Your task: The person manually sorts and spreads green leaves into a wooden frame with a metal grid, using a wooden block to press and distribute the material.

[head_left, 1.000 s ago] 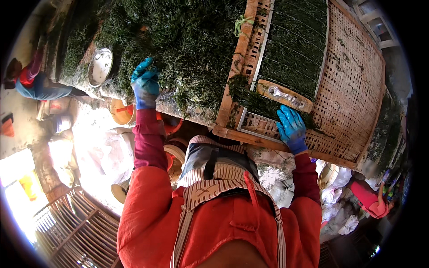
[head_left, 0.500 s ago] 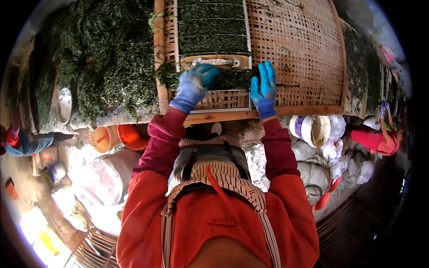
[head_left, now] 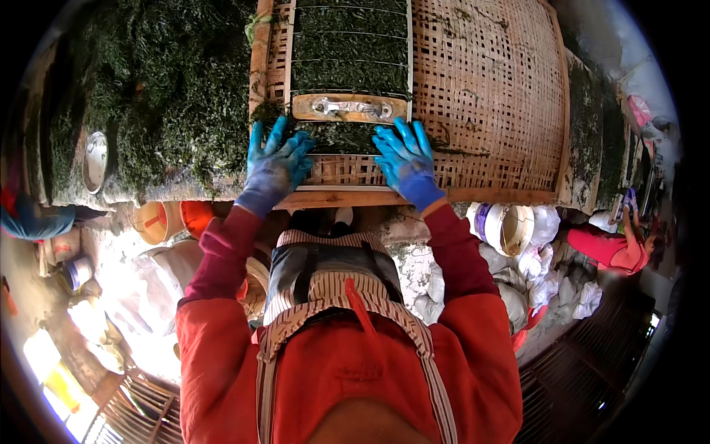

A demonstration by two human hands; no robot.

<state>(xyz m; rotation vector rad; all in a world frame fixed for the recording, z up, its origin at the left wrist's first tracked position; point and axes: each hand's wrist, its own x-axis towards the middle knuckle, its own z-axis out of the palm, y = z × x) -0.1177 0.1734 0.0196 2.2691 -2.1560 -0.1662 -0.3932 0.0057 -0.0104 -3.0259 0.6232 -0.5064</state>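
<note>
Blue-gloved, my left hand (head_left: 275, 159) lies with spread fingers at the left edge of the near section of a narrow pale frame (head_left: 409, 59). Opposite it, my right hand (head_left: 407, 159) rests at the right edge, fingers stretched out and holding nothing. Between them is a strip of dark green, stringy plant matter (head_left: 342, 138) that looks like seaweed. Just beyond sits a wooden board with a metal handle (head_left: 351, 109), untouched. Farther off, cross-wires span the frame over more of the flattened green layer (head_left: 349, 48). The frame lies on a woven bamboo tray (head_left: 495, 89).
Left of the tray, loose green matter (head_left: 166, 81) is heaped beside an oval metal dish (head_left: 96, 163). Below the table edge are an orange bucket (head_left: 196, 217), a white bucket (head_left: 512, 228) and pale sacks (head_left: 510, 296). Another person (head_left: 614, 248) works at far right.
My left hand has moved left, off the area by the handled board, to the frame's left edge. My right hand has shifted left and nearer, its fingers now spread over the frame's right edge.
</note>
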